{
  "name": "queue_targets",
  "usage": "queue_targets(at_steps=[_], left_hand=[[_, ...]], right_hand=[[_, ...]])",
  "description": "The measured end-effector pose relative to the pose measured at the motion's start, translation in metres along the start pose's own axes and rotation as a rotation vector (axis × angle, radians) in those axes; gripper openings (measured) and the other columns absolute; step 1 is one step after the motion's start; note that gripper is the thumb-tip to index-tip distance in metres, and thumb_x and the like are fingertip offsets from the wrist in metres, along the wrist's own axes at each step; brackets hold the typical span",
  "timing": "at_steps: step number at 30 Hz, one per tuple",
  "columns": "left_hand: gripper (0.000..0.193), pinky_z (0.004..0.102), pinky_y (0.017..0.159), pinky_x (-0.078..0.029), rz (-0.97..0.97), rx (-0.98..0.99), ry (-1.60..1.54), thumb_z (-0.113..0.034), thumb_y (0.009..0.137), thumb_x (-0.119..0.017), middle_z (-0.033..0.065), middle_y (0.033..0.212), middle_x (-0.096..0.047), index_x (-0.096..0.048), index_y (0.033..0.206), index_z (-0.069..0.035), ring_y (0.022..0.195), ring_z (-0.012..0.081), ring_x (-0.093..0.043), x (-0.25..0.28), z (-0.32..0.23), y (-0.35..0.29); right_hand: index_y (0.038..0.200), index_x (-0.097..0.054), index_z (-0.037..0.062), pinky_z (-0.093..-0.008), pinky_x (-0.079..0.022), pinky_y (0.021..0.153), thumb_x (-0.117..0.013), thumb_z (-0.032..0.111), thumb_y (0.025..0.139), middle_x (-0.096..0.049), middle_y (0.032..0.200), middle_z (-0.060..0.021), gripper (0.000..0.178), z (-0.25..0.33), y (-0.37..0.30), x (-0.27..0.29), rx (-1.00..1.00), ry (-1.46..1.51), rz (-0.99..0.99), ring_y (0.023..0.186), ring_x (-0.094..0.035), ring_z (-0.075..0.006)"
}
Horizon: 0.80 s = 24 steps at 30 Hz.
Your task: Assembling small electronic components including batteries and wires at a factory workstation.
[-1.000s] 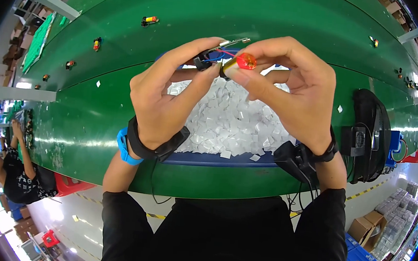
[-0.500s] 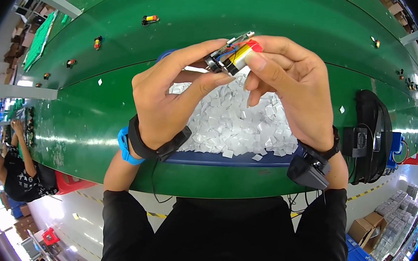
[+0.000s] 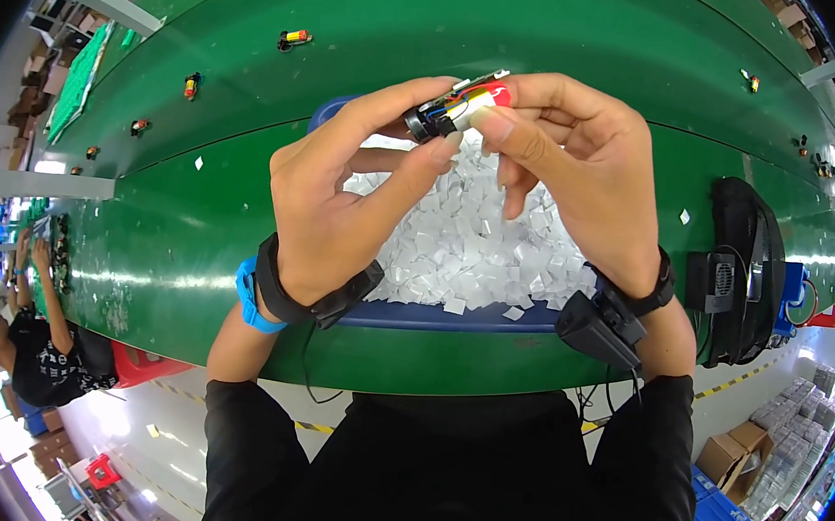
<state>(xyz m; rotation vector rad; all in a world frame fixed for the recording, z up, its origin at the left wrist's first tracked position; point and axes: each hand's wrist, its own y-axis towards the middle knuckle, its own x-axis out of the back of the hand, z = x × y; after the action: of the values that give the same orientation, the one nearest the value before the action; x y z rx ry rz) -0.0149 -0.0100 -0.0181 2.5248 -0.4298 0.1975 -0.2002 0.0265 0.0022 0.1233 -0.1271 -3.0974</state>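
Between my two hands, above a blue tray (image 3: 452,322) heaped with small white square pieces (image 3: 470,235), is a small electronic assembly (image 3: 447,113). It has a black round part at its left end, thin coloured wires, a narrow board on top and a battery cell (image 3: 475,103) with a red end. My left hand (image 3: 335,177) pinches the black round end between thumb and fingers. With thumb and index finger, my right hand (image 3: 587,166) grips the battery's red end; its other fingers curl below. The fingers hide parts of the assembly.
Similar small assemblies lie on the green table, including one at the back (image 3: 295,39) and one at the left (image 3: 192,86). A black bag (image 3: 738,271) and a black box (image 3: 709,282) stand at the right. At the far left sits another person (image 3: 47,345).
The battery has come closer to the board, and the assembly lies flatter and more compact. Both hands have shifted slightly, still holding it.
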Motion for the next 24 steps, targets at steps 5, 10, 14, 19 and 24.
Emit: queue_targets(at_steps=[5, 10, 14, 19, 24], left_hand=[[0.039, 0.0261, 0.071, -0.060, -0.034, -0.114, 0.080, 0.004, 0.079, -0.075, 0.0128, 0.106, -0.070, -0.065, 0.116, 0.001, 0.087, 0.0154, -0.069, -0.001, -0.001, -0.003], [0.042, 0.0253, 0.071, -0.059, -0.008, -0.251, 0.021, 0.007, 0.076, -0.074, 0.0152, 0.109, -0.069, -0.064, 0.117, 0.003, 0.093, 0.0191, -0.068, 0.001, 0.001, 0.000], [0.043, 0.0259, 0.071, -0.058, 0.020, -0.357, 0.015, 0.008, 0.075, -0.074, 0.0163, 0.110, -0.069, -0.063, 0.117, 0.006, 0.097, 0.0219, -0.068, 0.005, 0.004, 0.000], [0.043, 0.0274, 0.072, -0.057, -0.004, -0.390, 0.080, 0.009, 0.075, -0.074, 0.0164, 0.109, -0.070, -0.063, 0.116, 0.006, 0.096, 0.0221, -0.068, 0.004, 0.004, -0.001], [0.043, 0.0284, 0.071, -0.057, -0.013, -0.397, 0.182, 0.007, 0.074, -0.076, 0.0152, 0.106, -0.070, -0.064, 0.115, 0.005, 0.093, 0.0202, -0.068, 0.005, 0.001, 0.003]], right_hand=[[0.105, -0.063, -0.0077, -0.0225, -0.053, 0.049, -0.070, 0.003, 0.087, -0.066, 0.083, -0.0104, 0.022, -0.001, -0.009, -0.013, 0.107, 0.035, -0.081, 0.062, -0.062, -0.0116], [0.103, -0.061, -0.0089, -0.0231, -0.055, 0.055, -0.075, -0.004, 0.080, -0.066, 0.086, -0.0135, 0.028, -0.010, -0.012, -0.011, 0.552, -0.246, -0.102, 0.067, -0.066, -0.0147], [0.101, -0.061, -0.0086, -0.0233, -0.056, 0.058, -0.077, -0.007, 0.076, -0.066, 0.089, -0.0147, 0.030, -0.006, -0.014, -0.008, 0.724, -0.377, -0.065, 0.068, -0.066, -0.0153], [0.102, -0.061, -0.0075, -0.0233, -0.057, 0.061, -0.077, -0.005, 0.077, -0.066, 0.089, -0.0145, 0.030, -0.005, -0.014, -0.010, 0.704, -0.402, -0.096, 0.069, -0.066, -0.0143], [0.103, -0.062, -0.0075, -0.0231, -0.057, 0.062, -0.074, -0.002, 0.082, -0.066, 0.088, -0.0130, 0.025, -0.004, -0.013, -0.008, 0.571, -0.378, -0.049, 0.070, -0.066, -0.0133]])
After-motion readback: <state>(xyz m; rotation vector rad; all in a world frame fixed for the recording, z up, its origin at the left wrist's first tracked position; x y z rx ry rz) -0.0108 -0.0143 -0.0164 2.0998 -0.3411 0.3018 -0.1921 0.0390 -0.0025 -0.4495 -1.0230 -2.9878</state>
